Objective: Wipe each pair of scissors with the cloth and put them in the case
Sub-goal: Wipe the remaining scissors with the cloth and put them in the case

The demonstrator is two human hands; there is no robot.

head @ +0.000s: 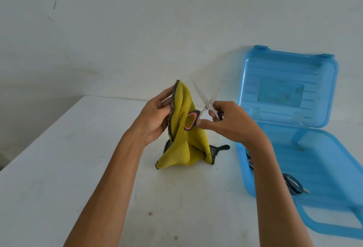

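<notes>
The left grip [157, 115] pinches the cloth [184, 142] by its top edge, hem on the counter [98, 168]. Just right, the right grip [229, 122] clasps the scissors [206, 106], blades spread upward, left of the open case [324, 158].

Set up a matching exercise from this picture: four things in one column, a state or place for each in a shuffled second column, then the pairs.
1. yellow cloth
2. pink-handled scissors
3. blue case
4. dark-handled scissors

a. lying inside the blue case
b. blades spread, gripped by the right hand
c. lid up, standing on the table
d. held up by the left hand

Pairs: 1-d, 2-b, 3-c, 4-a.
</notes>
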